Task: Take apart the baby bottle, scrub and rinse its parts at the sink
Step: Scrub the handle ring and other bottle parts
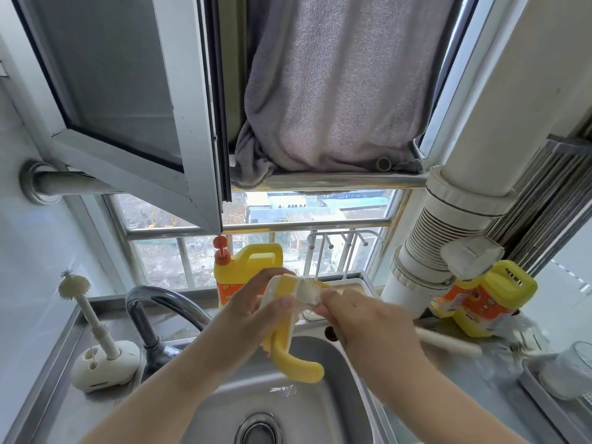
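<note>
The left hand (256,302) grips a yellow-and-white bottle part (285,318) with curved yellow handles, held above the sink (320,405), while the right hand (362,318) pinches a small white piece (308,294) at its upper end. A curved tap (160,312) stands just left of the hands and a detergent bottle (246,270) behind them. A bottle brush (88,318) stands upright in its holder at the far left, well apart.

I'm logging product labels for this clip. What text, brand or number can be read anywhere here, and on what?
No text can be read.
Detergent jug behind the hands: orange label with print, too blurred to read.
Second yellow jug lying by the white pipe: orange and white label, print too blurred to read.
Nothing printed shows on the yellow and white bottle part.
</note>
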### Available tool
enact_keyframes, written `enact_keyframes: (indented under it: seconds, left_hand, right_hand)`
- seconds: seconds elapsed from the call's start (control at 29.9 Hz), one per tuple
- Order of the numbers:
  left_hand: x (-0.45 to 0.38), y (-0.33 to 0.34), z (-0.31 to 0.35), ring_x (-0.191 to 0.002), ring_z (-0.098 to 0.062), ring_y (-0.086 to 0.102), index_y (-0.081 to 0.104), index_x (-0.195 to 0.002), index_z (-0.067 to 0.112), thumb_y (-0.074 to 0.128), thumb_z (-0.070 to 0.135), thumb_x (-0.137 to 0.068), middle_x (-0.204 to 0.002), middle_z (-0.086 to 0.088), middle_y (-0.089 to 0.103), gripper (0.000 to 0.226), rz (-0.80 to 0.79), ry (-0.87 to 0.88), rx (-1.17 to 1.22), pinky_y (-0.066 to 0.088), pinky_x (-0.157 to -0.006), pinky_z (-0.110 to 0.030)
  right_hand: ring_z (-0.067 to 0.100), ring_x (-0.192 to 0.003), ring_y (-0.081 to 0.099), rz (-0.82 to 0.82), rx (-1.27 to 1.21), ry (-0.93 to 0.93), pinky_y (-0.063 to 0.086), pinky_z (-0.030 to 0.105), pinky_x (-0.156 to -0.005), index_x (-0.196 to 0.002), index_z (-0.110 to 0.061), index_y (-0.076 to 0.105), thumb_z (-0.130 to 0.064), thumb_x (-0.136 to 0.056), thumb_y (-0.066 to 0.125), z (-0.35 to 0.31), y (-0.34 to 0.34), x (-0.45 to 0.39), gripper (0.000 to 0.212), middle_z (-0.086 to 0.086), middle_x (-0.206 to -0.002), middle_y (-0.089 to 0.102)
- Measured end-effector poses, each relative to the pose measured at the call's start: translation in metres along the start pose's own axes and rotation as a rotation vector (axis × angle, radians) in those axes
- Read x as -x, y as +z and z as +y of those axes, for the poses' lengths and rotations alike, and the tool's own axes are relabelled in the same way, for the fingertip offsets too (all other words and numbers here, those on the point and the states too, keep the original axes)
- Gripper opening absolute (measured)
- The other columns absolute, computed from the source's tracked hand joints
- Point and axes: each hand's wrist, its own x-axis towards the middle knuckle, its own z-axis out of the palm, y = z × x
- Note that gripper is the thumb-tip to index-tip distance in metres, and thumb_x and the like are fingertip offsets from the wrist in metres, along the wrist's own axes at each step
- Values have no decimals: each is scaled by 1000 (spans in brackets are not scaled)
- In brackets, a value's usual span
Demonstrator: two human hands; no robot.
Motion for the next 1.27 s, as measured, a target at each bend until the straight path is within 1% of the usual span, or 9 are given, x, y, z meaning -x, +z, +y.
enact_keyframes:
  seconds: [0.1, 0.23, 0.37, 0.43, 0.67, 0.9, 1.04, 1.14, 1.27]
  left_hand:
    - [1, -1, -2, -73, -11, 61, 58, -104, 44, 59, 58, -61, -87, -2, 66, 45, 24, 42, -22, 50, -61, -20]
    - [9, -6, -16, -75, -9, 60, 49, -116, 48, 62, 49, -67, -97, -3, 62, 51, -99, 97, -115, 48, -64, -19]
    - [14, -9, -20, -109, -3, 58, 28, -130, 54, 72, 65, -63, -117, 21, 55, 81, -217, 54, -154, 48, -85, -18]
    - [12, -11, -19, -111, -9, 59, 23, -131, 57, 78, 48, -68, -118, 22, 54, 84, -260, 27, -140, 50, -86, -25]
    - [10, -10, 1, -88, -5, 65, 32, -118, 65, 78, -3, -68, -100, 10, 60, 96, -284, -83, -108, 54, -77, -27]
    - [7, 1, 8, -86, -29, 68, 61, -102, 49, 78, 39, -69, -106, -10, 63, 39, -135, -260, 177, 57, -74, -41]
    - [6, 3, 0, -82, -31, 66, 66, -101, 41, 76, 37, -71, -104, -12, 65, 32, -109, -321, 245, 56, -66, -42]
    - [5, -2, 2, -80, -24, 63, 65, -106, 38, 81, 38, -59, -99, -6, 65, 49, -188, -304, 298, 54, -64, -37]
    - [0, -3, 4, -80, -18, 64, 64, -105, 37, 77, 43, -54, -89, 3, 67, 53, -150, -209, 221, 52, -64, -34]
  right_hand:
    - [14, -66, 53, -342, -481, 181, 41, 28, -61, -92, -26, 58, -39, -98, 36, -14, 2, 5, 26, -5, -71, 57]
    - [4, -44, 40, -790, -971, 321, 36, 17, -47, -87, -28, 65, -45, -97, 39, -12, -11, 9, 33, -11, -51, 47]
    - [4, -38, 26, -836, -1439, 572, 22, 13, -35, -83, -17, 58, -38, -100, 36, -8, -23, 8, 35, -8, -48, 33]
    - [5, -39, 24, -853, -1505, 575, 20, 12, -35, -79, -19, 58, -39, -99, 36, -11, -21, 9, 36, -7, -50, 31]
    - [6, -41, 28, -882, -1292, 501, 23, 15, -38, -82, -21, 61, -42, -99, 37, -10, -24, 7, 36, -9, -50, 35]
    - [3, -40, 38, -799, -1064, 485, 29, 17, -41, -77, -27, 62, -43, -98, 39, -11, -15, 6, 35, -12, -50, 42]
    - [12, -55, 54, -313, -173, 60, 39, 27, -50, -82, -21, 59, -38, -96, 40, -5, -7, 6, 29, -4, -65, 54]
    - [20, -42, 48, 29, 114, -115, 30, 25, -38, -73, -18, 61, -32, -89, 45, 2, -6, 3, 27, -2, -54, 48]
    - [22, -61, 56, -214, -70, 67, 35, 30, -49, -79, -23, 41, -44, -97, 32, -12, -1, 1, 29, 0, -66, 54]
